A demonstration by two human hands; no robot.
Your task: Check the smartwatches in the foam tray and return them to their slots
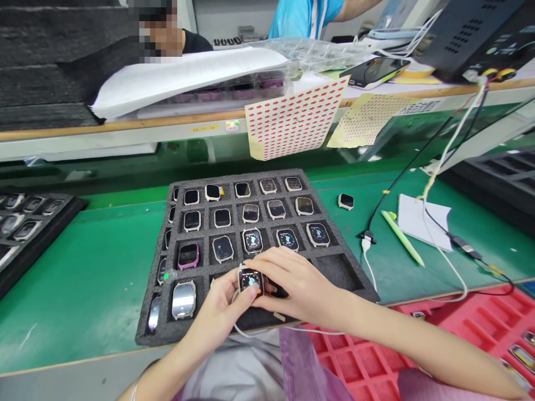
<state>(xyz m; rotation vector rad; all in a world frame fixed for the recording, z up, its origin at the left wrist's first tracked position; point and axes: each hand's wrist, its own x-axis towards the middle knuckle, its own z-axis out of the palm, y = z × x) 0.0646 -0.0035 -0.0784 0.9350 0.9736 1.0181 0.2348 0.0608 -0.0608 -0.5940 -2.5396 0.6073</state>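
A black foam tray (359, 287) with square pockets lies on the green belt and holds several smartwatch bodies. Over its near edge both hands grip one watch body (251, 280) whose screen is lit. My left hand (219, 309) pinches it from below with the thumb on its face. From the right, my right hand (292, 284) curls its fingers round the watch's side. A thin white cable (267, 332) runs under the hands toward the right.
A loose watch body (346, 201) lies on the belt right of the tray, near a green pen (402, 238), white paper (423, 220) and cables. Another tray (29, 223) sits far left, a red tray (460, 334) at the near right. Sticker sheets (292, 120) hang from the shelf; people sit beyond.
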